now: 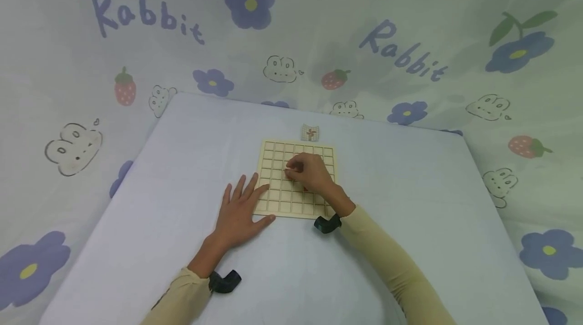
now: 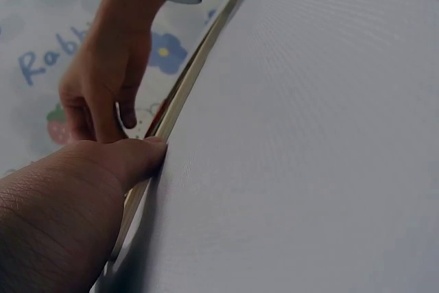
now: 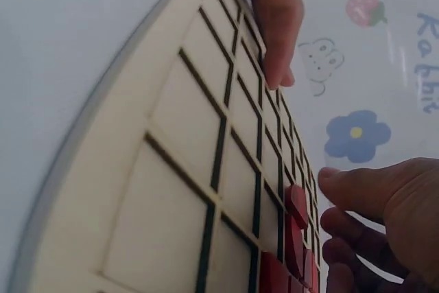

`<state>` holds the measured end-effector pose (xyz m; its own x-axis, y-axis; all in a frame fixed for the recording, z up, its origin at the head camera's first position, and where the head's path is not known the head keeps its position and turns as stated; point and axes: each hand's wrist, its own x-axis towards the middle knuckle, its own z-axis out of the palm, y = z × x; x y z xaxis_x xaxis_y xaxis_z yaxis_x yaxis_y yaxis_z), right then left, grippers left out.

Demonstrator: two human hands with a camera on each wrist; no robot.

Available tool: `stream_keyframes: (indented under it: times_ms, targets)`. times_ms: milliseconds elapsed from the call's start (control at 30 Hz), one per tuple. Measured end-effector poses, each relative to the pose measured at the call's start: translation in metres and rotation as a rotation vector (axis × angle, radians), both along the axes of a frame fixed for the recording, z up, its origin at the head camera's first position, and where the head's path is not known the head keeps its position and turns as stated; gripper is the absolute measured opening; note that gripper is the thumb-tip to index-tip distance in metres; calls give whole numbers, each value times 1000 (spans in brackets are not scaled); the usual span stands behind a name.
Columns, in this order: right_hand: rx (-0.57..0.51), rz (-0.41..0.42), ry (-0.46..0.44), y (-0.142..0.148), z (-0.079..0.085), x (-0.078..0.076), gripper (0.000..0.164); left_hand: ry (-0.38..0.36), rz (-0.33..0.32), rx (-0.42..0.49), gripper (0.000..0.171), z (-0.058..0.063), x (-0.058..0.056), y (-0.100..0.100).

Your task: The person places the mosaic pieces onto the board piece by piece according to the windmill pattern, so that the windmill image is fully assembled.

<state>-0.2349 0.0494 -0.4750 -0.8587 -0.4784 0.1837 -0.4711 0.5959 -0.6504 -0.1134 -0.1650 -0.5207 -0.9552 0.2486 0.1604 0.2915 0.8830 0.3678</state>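
A pale wooden grid board (image 1: 278, 207) lies on the white table. My left hand (image 1: 237, 221) rests at its left edge, fingers spread, a fingertip over the border; in the left wrist view the thumb (image 2: 144, 156) touches the board's edge. Above the board's middle is my right hand (image 1: 311, 172), thumb and fingers bent, tips close together. Several red pieces (image 3: 296, 231) sit on the grid beside the right fingertips (image 3: 333, 178). From the head, the hand covers most of them, with a bit of red (image 1: 305, 190) showing below it. Whether the fingertips hold a piece is not visible.
Beyond the board's far edge lies a small card (image 1: 310, 133) with a red pattern on a grid. Each wrist wears a black camera mount (image 1: 225, 282). A printed curtain (image 1: 309, 26) with rabbits and flowers hangs behind the table.
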Motion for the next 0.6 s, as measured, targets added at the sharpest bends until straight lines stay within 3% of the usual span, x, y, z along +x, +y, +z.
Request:
stream_keyframes:
  times_ms: [267, 600]
  targets:
    - [174, 26, 141, -4, 0, 3, 10, 11, -7, 14, 78, 0, 0, -1]
    - [233, 49, 174, -8, -4, -1, 7, 10, -4, 4, 78, -2, 0, -1]
